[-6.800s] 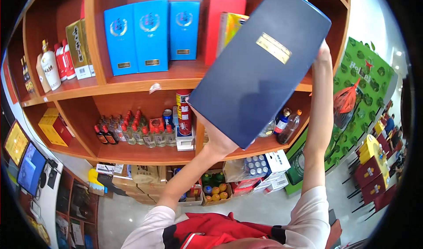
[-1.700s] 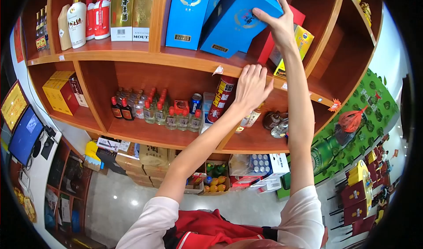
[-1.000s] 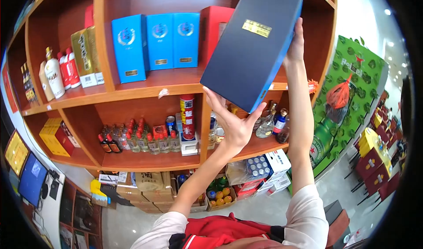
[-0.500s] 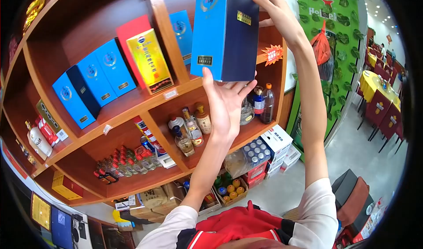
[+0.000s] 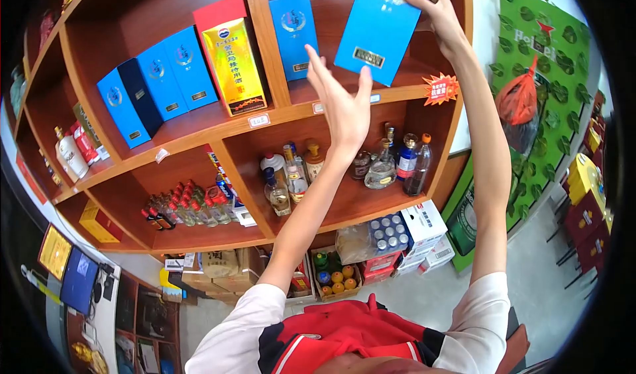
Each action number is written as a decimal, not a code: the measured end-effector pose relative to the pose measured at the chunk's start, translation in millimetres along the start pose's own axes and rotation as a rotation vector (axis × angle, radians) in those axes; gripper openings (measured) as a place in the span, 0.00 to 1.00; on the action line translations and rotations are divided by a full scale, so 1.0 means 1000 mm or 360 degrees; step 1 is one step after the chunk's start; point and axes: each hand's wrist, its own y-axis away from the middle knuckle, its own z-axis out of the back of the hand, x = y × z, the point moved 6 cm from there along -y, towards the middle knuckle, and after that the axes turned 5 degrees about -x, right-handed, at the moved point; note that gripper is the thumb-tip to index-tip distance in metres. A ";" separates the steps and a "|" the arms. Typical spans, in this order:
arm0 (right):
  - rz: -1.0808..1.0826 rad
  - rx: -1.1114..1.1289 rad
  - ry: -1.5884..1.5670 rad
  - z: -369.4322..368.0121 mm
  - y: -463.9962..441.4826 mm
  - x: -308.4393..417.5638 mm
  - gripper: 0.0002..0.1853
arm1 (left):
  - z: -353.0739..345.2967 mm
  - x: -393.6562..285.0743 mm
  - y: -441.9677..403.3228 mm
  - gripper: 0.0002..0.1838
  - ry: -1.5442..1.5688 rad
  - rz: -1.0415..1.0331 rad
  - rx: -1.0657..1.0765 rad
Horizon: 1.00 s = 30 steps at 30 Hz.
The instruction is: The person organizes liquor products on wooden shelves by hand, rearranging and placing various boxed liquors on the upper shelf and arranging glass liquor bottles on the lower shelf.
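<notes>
A blue liquor gift box [image 5: 384, 29] leans to the right at the upper shelf compartment, its lower end near the shelf board. My right hand [image 5: 438, 17] grips its upper right side, with the index finger lying across the front. Fingers spread, my left hand [image 5: 341, 109] is just below and left of the box. Its thumb tip overlaps the box's lower edge; whether they touch I cannot tell. Left of the divider stands another blue box [image 5: 294, 36]. Beyond it are a yellow-and-red liquor box [image 5: 232, 66] and several more blue boxes [image 5: 159, 79].
Several bottles [image 5: 382, 165] stand on the shelf below. A starburst sign [image 5: 441, 89] is fixed to the wooden shelf edge [image 5: 411, 94]. Beer cans [image 5: 389, 233] and cartons [image 5: 424, 223] are stacked under the unit. At right are a green leafy panel [image 5: 553, 82] and a hanging red bag [image 5: 519, 100].
The held box has moved right and back toward the shelf, now showing mainly its front. My left hand has come off its bottom. The view has turned slightly.
</notes>
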 end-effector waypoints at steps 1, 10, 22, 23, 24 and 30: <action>0.0116 0.0018 0.0139 -0.007 0.004 0.003 0.44 | 0.009 0.002 0.000 0.49 -0.0097 -0.0073 -0.0062; 0.0136 0.0247 0.0442 -0.033 -0.060 -0.109 0.66 | 0.091 0.005 -0.002 0.19 -0.0674 -0.0536 -0.0246; 0.0037 0.0432 0.0985 -0.079 -0.034 -0.145 0.60 | 0.203 0.074 -0.070 0.31 -0.1279 -0.0306 -0.0125; 0.0024 0.0437 0.0987 -0.080 -0.035 -0.142 0.60 | 0.204 0.081 -0.071 0.30 -0.1393 -0.0306 -0.0084; -0.0074 0.0465 0.0923 -0.079 -0.037 -0.144 0.57 | 0.202 0.083 -0.071 0.29 -0.1508 -0.0308 -0.0034; -0.0040 0.0659 0.0680 -0.090 -0.075 -0.214 0.49 | 0.195 0.092 -0.060 0.21 -0.1761 -0.0322 0.0025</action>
